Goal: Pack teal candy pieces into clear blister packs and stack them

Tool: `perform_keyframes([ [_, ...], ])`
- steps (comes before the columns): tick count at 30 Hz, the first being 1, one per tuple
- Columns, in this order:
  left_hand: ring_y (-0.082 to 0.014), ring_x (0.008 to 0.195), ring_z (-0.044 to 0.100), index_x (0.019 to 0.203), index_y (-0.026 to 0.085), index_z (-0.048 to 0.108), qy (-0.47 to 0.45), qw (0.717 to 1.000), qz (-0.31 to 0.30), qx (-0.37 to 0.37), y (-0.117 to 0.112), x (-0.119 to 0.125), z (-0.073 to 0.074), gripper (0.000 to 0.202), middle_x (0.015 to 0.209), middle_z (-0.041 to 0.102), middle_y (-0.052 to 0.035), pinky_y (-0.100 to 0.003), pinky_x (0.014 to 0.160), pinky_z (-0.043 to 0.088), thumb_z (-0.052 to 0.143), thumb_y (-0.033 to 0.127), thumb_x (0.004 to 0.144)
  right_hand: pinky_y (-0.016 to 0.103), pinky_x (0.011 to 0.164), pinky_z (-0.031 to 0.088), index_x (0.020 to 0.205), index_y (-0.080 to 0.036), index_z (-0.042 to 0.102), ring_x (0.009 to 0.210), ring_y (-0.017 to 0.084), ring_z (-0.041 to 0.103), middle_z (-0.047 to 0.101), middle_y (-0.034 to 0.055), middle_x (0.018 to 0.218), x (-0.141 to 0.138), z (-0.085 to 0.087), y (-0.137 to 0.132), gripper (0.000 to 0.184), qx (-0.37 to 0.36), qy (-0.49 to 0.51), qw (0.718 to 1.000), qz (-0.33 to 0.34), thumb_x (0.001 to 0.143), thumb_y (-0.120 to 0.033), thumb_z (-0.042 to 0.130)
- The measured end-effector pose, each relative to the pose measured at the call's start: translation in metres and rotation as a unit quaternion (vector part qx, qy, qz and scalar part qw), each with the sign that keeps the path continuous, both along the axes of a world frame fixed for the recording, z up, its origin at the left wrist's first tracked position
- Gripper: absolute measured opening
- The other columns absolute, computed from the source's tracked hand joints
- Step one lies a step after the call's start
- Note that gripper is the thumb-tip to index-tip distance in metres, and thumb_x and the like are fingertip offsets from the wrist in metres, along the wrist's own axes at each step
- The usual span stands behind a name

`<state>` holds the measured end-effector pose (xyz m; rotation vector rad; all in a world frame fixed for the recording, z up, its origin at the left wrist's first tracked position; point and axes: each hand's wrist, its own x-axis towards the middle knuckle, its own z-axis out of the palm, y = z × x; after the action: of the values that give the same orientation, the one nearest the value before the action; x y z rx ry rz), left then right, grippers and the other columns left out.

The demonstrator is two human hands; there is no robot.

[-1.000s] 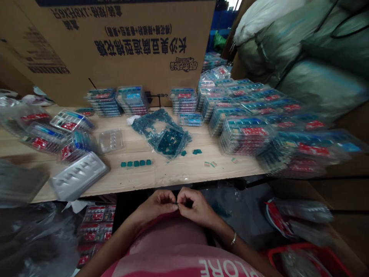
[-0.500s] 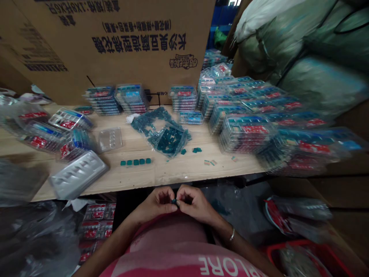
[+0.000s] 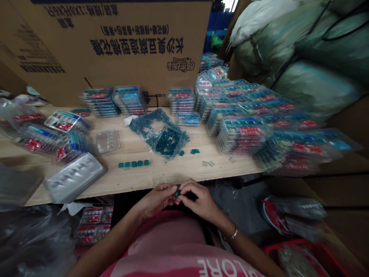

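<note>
My left hand (image 3: 157, 198) and my right hand (image 3: 198, 200) meet just below the table's front edge, over my lap. Both pinch one small teal piece (image 3: 176, 192) between their fingertips. On the wooden table (image 3: 161, 175) just ahead lies a row of several teal pieces (image 3: 134, 164). A clear bag of teal pieces (image 3: 167, 140) lies behind them, with a few loose ones (image 3: 195, 151) to its right.
Stacks of clear blister packs (image 3: 245, 132) fill the table's right side and back. More packs (image 3: 62, 125) and a grey empty tray (image 3: 73, 182) sit at the left. A large cardboard box (image 3: 115, 46) stands behind. Packs lie on the floor (image 3: 92, 225); a red basket (image 3: 302, 256) is lower right.
Both hands have risen slightly toward the table edge, still pinched together. The small teal piece now shows between the fingertips.
</note>
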<state>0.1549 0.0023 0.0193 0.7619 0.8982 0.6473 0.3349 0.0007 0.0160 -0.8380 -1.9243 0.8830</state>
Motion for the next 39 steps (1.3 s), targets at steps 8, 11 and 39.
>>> perform_keyframes([
  [8,-0.0156,0.070,0.054,0.079,0.017,0.065,0.402,0.818,0.042,0.409,0.032,0.007,-0.013,0.008,0.075,0.059,-0.0026,-0.027,0.065,0.041,0.057,0.019,0.076,0.026,0.071,0.043,0.086,-0.020,0.061,0.081,0.016,0.055,0.058,0.0035,0.084,0.024,-0.018,0.049,0.012,0.040,-0.156,0.987,-0.005,0.087,-0.014,0.050],
  [11,-0.0161,0.073,0.055,0.075,0.018,0.064,0.455,0.755,-0.035,0.471,0.028,0.007,-0.019,0.013,0.075,0.059,-0.0035,-0.028,0.067,0.042,0.052,0.016,0.080,0.025,0.072,0.042,0.085,-0.020,0.061,0.081,0.015,0.055,0.058,0.0029,0.084,0.024,-0.018,0.054,0.014,0.046,-0.184,0.982,-0.014,0.088,-0.013,0.049],
  [39,-0.0226,0.088,0.053,0.099,0.024,0.067,0.564,0.602,-0.067,0.561,0.044,0.017,-0.023,0.018,0.088,0.061,-0.0058,-0.036,0.073,0.038,0.053,0.029,0.088,0.025,0.065,0.039,0.079,-0.017,0.062,0.070,0.015,0.054,0.059,0.0030,0.081,0.053,-0.009,0.130,0.009,-0.039,-0.288,0.933,-0.212,0.080,-0.018,0.052],
])
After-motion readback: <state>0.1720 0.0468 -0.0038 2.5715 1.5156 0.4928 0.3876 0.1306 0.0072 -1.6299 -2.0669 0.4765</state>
